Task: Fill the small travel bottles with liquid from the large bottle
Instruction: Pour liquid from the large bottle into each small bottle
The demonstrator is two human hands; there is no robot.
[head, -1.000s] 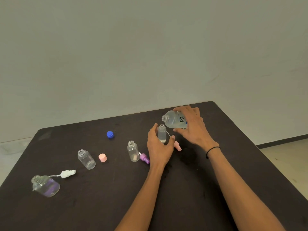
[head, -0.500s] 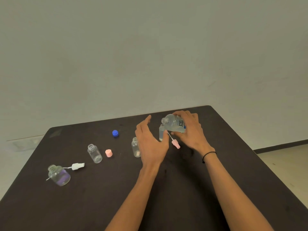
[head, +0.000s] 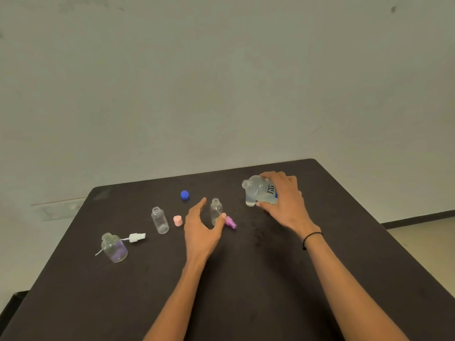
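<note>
Liquid may spill from the tilted large bottle (head: 259, 191) that the right hand (head: 283, 200) holds at right of centre, while the left hand (head: 200, 230) reaches wide open for a small bottle (head: 216, 212).

You can read one piece of text: dark lettering "re·nu", set in two stacked lines and turned sideways, on the label of the large clear plastic bottle (head: 258, 193) with liquid inside, which your right hand (head: 285, 203) holds tilted above the dark table. A patch of blue shows at the label's edge beside your fingers, but any smaller print there is too fine for you to make out. Nothing else on the table carries lettering you can read from here.
</note>
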